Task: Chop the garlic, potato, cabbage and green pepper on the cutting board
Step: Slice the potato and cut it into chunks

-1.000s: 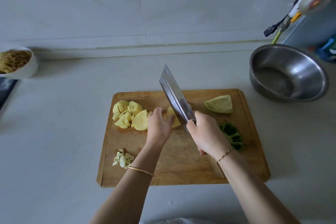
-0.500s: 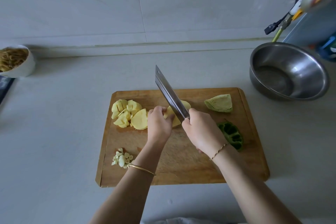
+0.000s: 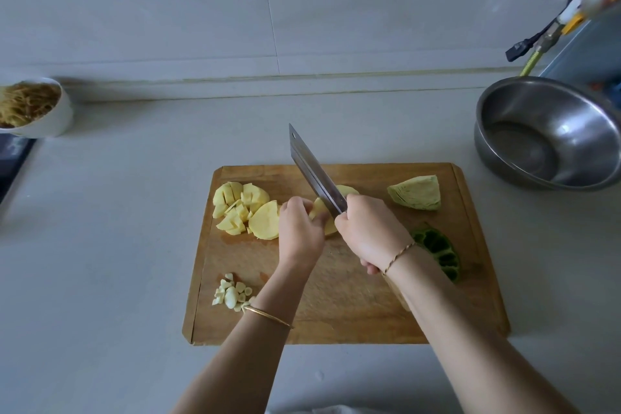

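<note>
Two hands work over the cutting board (image 3: 336,296), which lies on a pale counter (image 3: 100,245). The left hand (image 3: 300,232) curls its fingers over a potato piece (image 3: 321,212) near the board's middle, toward the far edge, and pins it down. The right hand (image 3: 369,232) is closed tight round the handle of the cleaver (image 3: 316,171), and the fist hides the handle. The blade runs diagonally and its tip reaches past the board's far edge. Its heel sits at the potato piece and is probably partway through it, though the hands cover the cut.

At the board's far left lie cut potato chunks (image 3: 235,208), with a potato half (image 3: 265,220) touching them, just beside the left hand. Chopped garlic (image 3: 232,292) sits near the left edge on the near side. An uncut cabbage wedge (image 3: 416,193) is at the far right corner. The green pepper (image 3: 437,249) lies near the right edge, partly behind the right wrist.

Off the board, a steel bowl (image 3: 588,131) sits to the far right and a white bowl (image 3: 57,114) of noodles to the far left.
</note>
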